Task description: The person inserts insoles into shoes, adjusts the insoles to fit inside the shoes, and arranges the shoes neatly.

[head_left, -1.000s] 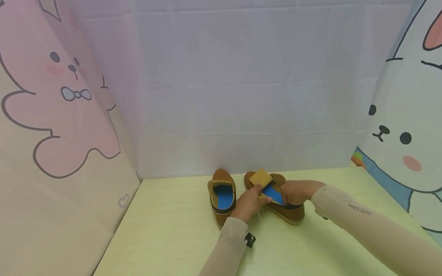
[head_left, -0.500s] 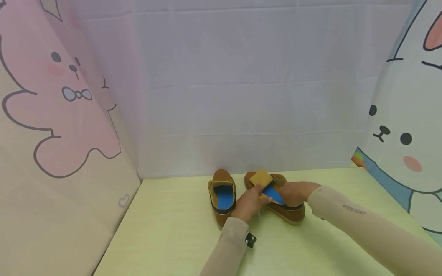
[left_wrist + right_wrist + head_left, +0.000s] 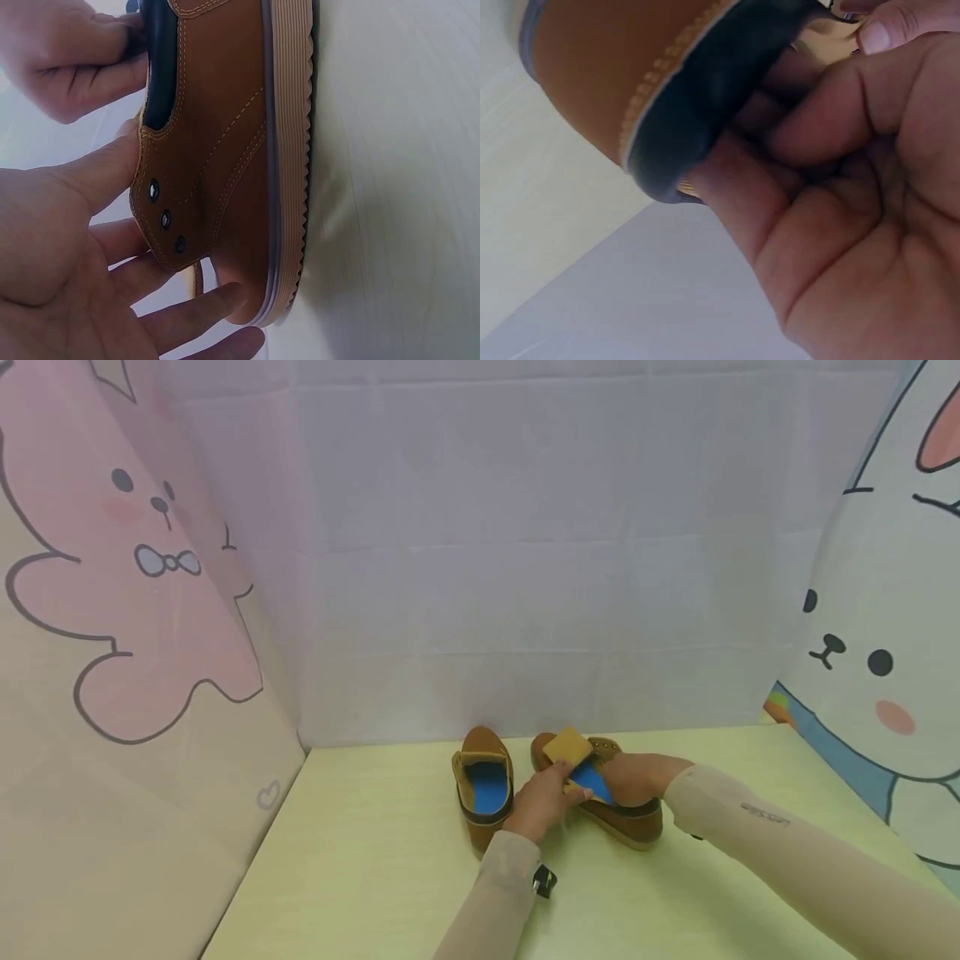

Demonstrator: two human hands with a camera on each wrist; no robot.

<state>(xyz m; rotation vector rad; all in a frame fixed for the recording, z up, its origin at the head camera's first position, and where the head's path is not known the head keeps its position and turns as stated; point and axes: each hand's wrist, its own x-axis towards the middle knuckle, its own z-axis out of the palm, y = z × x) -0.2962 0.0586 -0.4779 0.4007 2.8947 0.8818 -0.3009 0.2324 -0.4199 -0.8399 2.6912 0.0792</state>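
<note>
A brown lace-less shoe with eyelets, a dark padded collar and a tan wavy-edged sole stands angled on the table, its tan tongue folded forward. My left hand grips its eyelet flap; the left wrist view shows the thumb along the flap's edge and fingers on the other side. My right hand reaches into the opening over the blue insole. In the right wrist view its fingers bend in past the collar. Its fingertips are hidden, so I cannot tell whether they hold the insole.
Left of my left hand stands the matching brown shoe, toe towards the back, a blue insole inside. A pale yellow table lies under both, with a white curtain behind. Rabbit-printed sheets hang at the sides.
My right hand has shifted slightly left and deeper into the shoe's opening, covering more of the blue insole. The left hand and both shoes have stayed in place.
</note>
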